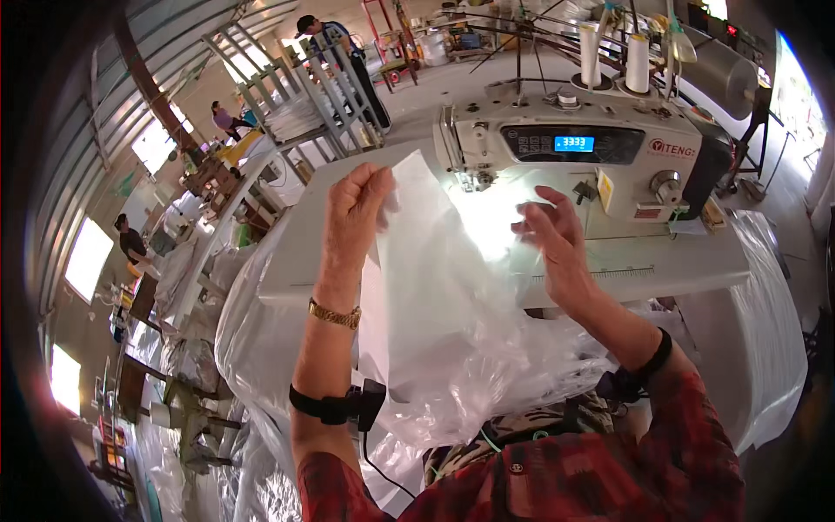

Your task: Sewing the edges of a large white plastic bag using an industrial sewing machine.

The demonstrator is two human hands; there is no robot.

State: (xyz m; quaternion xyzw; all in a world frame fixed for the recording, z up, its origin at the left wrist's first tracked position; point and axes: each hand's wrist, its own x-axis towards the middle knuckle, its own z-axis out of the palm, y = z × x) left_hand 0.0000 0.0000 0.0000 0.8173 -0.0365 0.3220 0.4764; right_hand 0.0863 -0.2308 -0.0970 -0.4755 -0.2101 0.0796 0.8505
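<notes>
likely positioning white sheet [426, 261] front-left of sewing machine [600, 139] | gripping edge in left hand [361, 204], with right hand [557, 235] loosely open | probably needs flattening next

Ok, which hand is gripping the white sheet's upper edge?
The left hand, with the gold-coloured band at its wrist, grips the white sheet. The right hand, fingers parted beside the bright patch, has no such band.

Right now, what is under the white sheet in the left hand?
The pale sewing table extends beneath the white sheet, showing on both sides; anything else the sheet covers is hidden.
</notes>
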